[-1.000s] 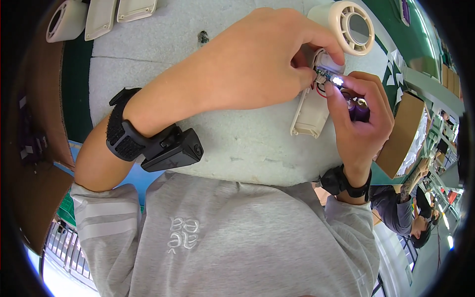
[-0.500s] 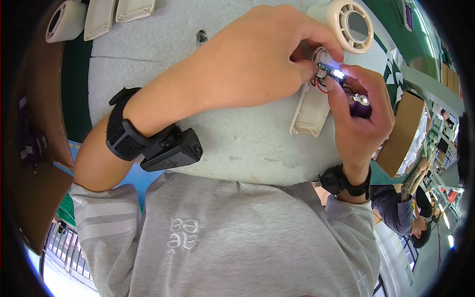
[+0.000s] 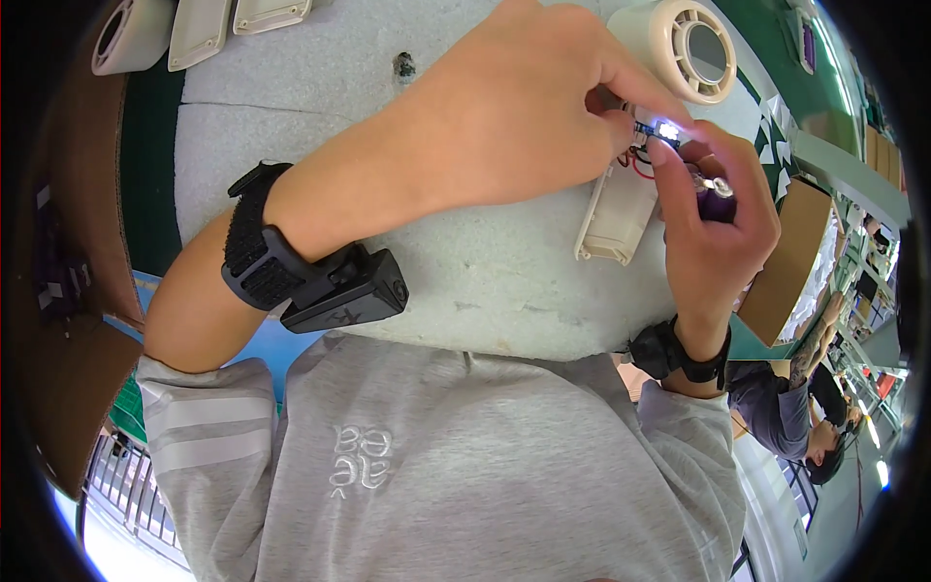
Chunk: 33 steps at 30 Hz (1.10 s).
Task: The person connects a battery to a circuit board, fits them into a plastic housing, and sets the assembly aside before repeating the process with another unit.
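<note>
While fingers (image 3: 671,173) pinch lit board (image 3: 667,133); cardboard box (image 3: 784,260) holds white material (image 3: 811,283)

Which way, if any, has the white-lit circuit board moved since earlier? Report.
Yes: the board has shifted up in the view, nearer the cream, round, vented plastic housing.

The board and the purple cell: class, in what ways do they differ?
The board glows white; the purple cell is silver-ended and unlit. The board is thin and flat; the cell is thick and rounded. The right hand pinches the board between thumb and finger; the cell sits lower, within that hand's curl. Both are in the right hand.
</note>
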Motion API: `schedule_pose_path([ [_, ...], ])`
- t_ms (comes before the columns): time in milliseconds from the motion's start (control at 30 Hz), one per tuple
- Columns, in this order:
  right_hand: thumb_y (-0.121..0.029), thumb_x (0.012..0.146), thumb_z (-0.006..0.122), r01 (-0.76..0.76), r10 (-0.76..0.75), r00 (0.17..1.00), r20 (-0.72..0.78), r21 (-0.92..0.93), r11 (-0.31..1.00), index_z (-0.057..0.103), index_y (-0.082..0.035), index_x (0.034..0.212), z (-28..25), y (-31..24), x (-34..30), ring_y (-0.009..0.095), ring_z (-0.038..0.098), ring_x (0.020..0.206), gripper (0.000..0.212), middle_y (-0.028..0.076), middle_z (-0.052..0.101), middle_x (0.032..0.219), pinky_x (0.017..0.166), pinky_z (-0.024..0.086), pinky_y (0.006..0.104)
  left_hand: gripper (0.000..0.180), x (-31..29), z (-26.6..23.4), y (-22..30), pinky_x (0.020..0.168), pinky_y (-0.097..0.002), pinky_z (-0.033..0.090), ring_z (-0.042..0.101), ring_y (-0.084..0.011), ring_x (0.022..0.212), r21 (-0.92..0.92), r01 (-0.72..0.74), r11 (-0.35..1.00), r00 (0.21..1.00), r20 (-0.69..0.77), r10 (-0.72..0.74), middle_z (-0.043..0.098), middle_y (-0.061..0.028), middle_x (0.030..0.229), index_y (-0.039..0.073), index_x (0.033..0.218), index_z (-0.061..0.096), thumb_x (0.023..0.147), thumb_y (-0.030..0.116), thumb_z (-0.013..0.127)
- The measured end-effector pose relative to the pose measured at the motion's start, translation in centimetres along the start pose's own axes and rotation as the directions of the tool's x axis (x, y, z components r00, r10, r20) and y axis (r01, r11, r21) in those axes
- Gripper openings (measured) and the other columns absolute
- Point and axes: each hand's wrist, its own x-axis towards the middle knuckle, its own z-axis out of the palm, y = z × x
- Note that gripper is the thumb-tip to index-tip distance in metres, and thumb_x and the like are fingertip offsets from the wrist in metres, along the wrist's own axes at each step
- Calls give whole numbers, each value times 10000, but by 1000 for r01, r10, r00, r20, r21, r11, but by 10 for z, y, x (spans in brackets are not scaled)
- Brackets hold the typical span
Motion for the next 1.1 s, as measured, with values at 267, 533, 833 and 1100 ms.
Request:
schedule_pose_path([
  [267,-55,776,770,-362,339,922,186,108,926,613,-12,907,-9,-5,7,70,543,575,209,0,623,772,537,441,198,238,3,-3,-1,656,-382,493,632,-336,728,158,-121,980,991,78,110,649,-183,823,32,1035,696,826,20,584],
  [533,-19,772,751,-643,343,698,629,339,687,504,-58,1181,-37,-1,8,49,508,585,479,17,590,875,506,407,183,253,-1,6,-11,671,-395,490,609,-357,772,90,-223,971,973,-48,228,629,-194,869,20,1053,682,821,8,581],
  [833,39,709,724,-372,158,825,543,310,875,451,-60,1318,-32,10,6,56,509,677,675,73,551,1100,576,415,201,279,0,-4,-9,634,-296,466,553,-203,696,204,-216,955,956,-154,249,571,-115,843,5,1057,650,783,-24,604],
  [1100,-93,838,655,-680,379,693,613,380,627,556,21,1247,-50,4,14,50,478,592,436,78,607,896,526,383,202,285,4,-5,7,600,-228,422,487,-85,673,-159,228,960,962,-117,-248,531,-33,783,1,1054,647,778,-49,600],
])
